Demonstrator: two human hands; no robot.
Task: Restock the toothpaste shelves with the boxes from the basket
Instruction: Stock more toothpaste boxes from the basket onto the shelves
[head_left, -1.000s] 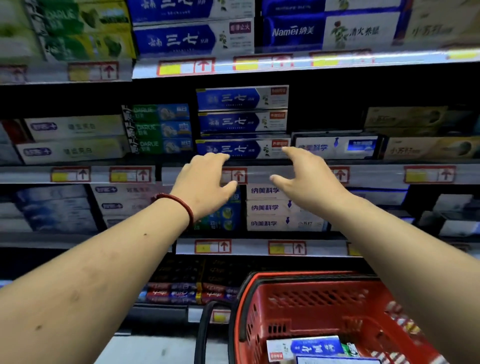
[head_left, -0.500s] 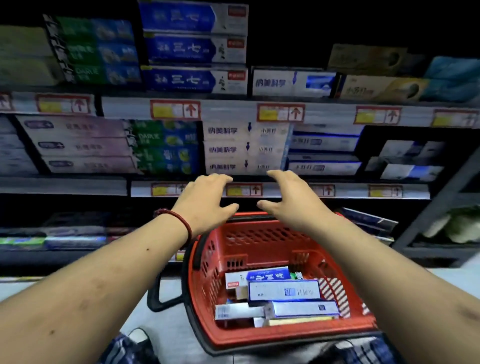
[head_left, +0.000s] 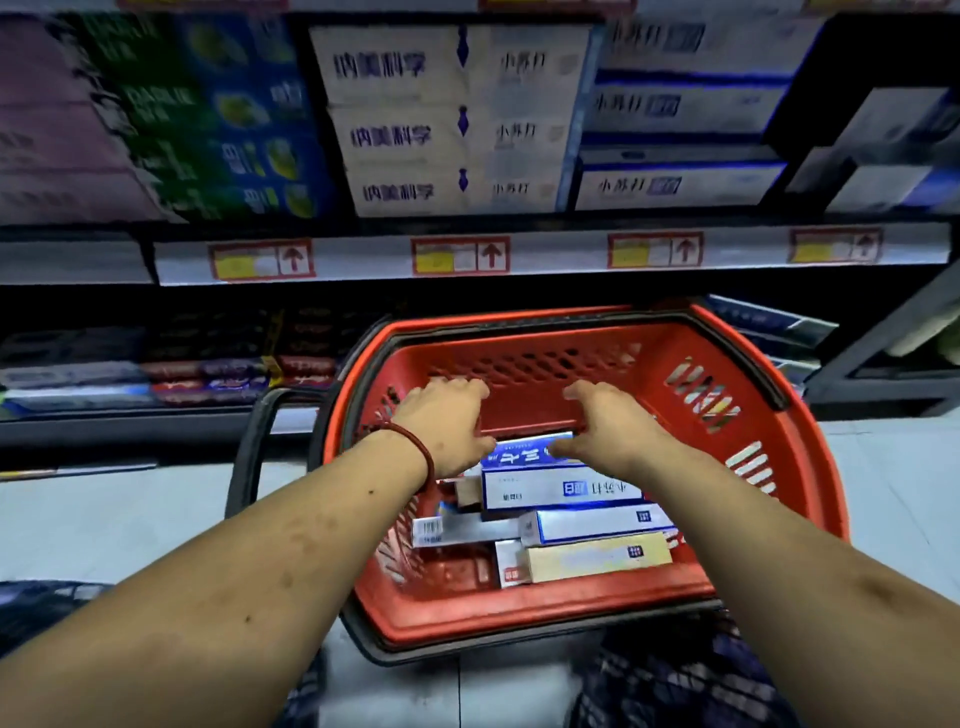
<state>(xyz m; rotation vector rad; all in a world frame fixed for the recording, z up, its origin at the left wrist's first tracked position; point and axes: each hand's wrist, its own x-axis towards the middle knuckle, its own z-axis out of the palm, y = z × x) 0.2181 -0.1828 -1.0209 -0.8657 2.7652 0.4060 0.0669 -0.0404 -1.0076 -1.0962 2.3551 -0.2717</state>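
Observation:
A red plastic basket (head_left: 779, 467) stands on the floor in front of the shelves and holds several toothpaste boxes. Both my hands are inside it, fingers spread. My left hand (head_left: 447, 421), with a red band at the wrist, hovers over the left end of a blue box (head_left: 524, 451) at the top of the pile. My right hand (head_left: 608, 426) is over that box's right end. Neither hand clearly grips it. Below it lie a white-and-blue box (head_left: 561, 491) and a cream box (head_left: 597, 558).
The shelf above carries stacked white toothpaste boxes (head_left: 441, 135), green-and-blue boxes (head_left: 223, 114) to the left and white-blue boxes (head_left: 675, 182) to the right. A price rail (head_left: 519, 257) runs along its front. A lower shelf (head_left: 156, 374) holds dark boxes. The basket's black handle (head_left: 249, 467) hangs left.
Both hands have dropped from the upper shelf down into the basket, and my view has tilted down with them. They now sit over the top blue box.

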